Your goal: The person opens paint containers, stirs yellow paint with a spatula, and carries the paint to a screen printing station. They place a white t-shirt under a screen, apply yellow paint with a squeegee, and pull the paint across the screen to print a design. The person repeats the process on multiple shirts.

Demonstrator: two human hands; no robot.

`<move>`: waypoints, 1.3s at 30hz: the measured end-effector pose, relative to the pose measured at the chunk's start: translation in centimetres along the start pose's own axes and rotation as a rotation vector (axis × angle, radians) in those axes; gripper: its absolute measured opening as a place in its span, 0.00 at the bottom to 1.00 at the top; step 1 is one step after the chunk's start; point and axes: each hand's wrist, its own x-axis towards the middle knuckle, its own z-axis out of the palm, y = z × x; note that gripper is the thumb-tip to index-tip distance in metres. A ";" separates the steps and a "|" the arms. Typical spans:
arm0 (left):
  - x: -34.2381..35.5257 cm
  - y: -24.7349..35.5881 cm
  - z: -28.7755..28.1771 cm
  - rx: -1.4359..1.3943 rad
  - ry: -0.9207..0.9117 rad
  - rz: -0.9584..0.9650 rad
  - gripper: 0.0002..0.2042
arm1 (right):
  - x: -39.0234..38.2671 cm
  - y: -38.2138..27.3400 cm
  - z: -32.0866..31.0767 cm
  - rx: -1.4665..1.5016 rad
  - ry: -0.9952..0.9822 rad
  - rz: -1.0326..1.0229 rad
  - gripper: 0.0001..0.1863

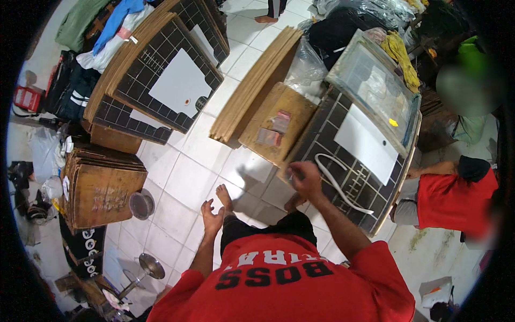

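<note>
Here, your left hand (213, 216) has a wide, spread grip above white floor tiles (201, 161); your right hand (306, 180) curls its grip, whether holding I cannot tell, just beside the curved white strip (336, 185) on the black, white-lined board (324, 140).

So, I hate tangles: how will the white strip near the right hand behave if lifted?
The white strip is probably floppy, since it lies in a hooked curve on the dark board. Being thin, it is likely light too.
</note>
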 end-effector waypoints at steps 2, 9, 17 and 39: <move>2.2 -2.8 -3.1 -0.006 0.000 0.131 0.30 | -0.5 -2.9 7.2 0.084 -0.125 0.055 0.13; -1.6 -22.6 -23.2 -0.438 0.194 -0.923 0.25 | 5.1 2.4 22.2 -0.364 -0.314 0.462 0.40; -7.8 -25.4 -27.7 -0.281 0.150 -1.079 0.23 | 12.1 10.3 23.0 -0.911 -0.380 0.349 0.48; 4.6 9.1 1.7 -0.258 -0.342 -0.329 0.19 | 9.1 -4.4 -10.1 1.382 0.368 0.673 0.28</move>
